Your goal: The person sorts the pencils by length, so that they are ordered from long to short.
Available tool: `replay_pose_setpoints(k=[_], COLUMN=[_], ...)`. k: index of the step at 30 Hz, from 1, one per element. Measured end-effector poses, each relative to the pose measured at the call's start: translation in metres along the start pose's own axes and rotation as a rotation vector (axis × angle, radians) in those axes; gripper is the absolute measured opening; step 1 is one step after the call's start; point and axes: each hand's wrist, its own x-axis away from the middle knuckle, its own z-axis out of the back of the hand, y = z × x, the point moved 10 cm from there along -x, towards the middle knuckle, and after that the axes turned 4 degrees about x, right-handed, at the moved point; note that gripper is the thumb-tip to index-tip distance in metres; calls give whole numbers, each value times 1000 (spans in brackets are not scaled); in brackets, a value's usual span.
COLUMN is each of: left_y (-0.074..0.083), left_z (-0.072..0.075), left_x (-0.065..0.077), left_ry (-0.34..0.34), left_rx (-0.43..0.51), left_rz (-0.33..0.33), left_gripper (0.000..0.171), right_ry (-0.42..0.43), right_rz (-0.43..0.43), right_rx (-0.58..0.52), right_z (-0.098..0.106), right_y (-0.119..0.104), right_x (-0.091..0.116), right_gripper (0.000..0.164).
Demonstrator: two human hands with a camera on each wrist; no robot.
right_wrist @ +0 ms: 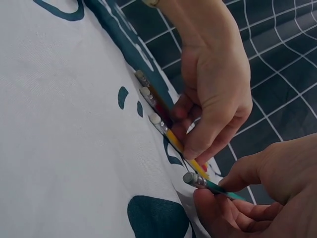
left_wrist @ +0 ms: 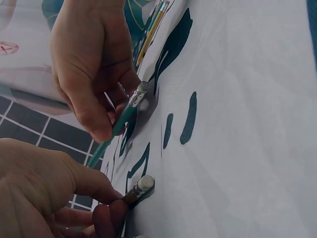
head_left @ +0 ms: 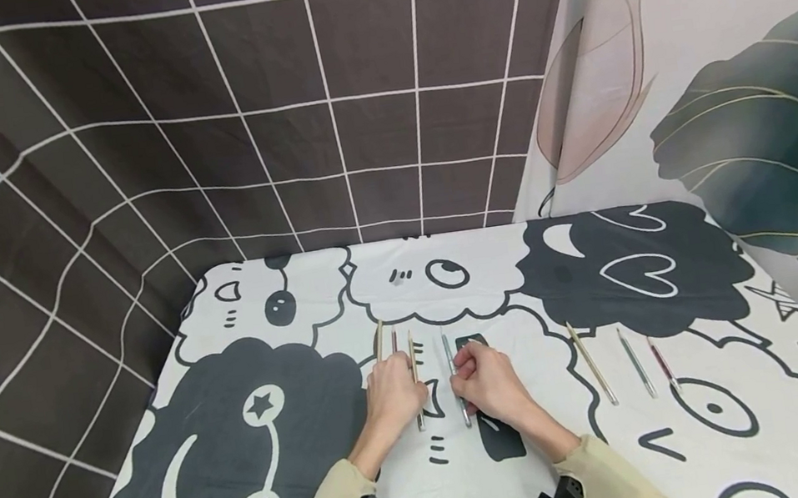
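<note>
My left hand (head_left: pixel 395 390) pinches a yellow pencil (right_wrist: pixel 174 141) near its white eraser end, low over the cloth. Beside it, partly hidden under that hand, lie a red pencil (right_wrist: pixel 157 105) and a brownish-gold pencil (right_wrist: pixel 146 83). A short gap to the right, my right hand (head_left: pixel 490 377) holds a green pencil (left_wrist: pixel 124 116) between thumb and fingers, its eraser end toward me. In the head view the green pencil and the yellow one run nearly parallel, points away from me.
Farther right on the patterned cloth (head_left: pixel 475 483) lie another yellow pencil (head_left: pixel 592 364), another green pencil (head_left: pixel 637 363) and another red pencil (head_left: pixel 663 365), spaced apart. A dark grid curtain (head_left: pixel 376 130) hangs behind the table, and a leaf-print curtain (head_left: pixel 754 126) is at the right.
</note>
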Motion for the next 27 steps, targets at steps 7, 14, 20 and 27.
replay_pose_setpoints(k=[7, 14, 20, 27], left_y=[0, 2, 3, 2], left_z=[1, 2, 3, 2], left_x=[0, 0, -1, 0], left_ry=[7, 7, 3, -19], left_rx=[-23, -36, -30, 0], left_rz=[-1, -7, -17, -14], left_gripper=[15, 16, 20, 22], right_ry=[-18, -47, -57, -71], right_rz=[-18, -26, -13, -4], right_rx=[9, -8, -22, -16], right_z=[-7, -15, -17, -19], right_y=[-1, -1, -2, -4], right_x=[-2, -3, -3, -4], right_gripper=[15, 16, 17, 17])
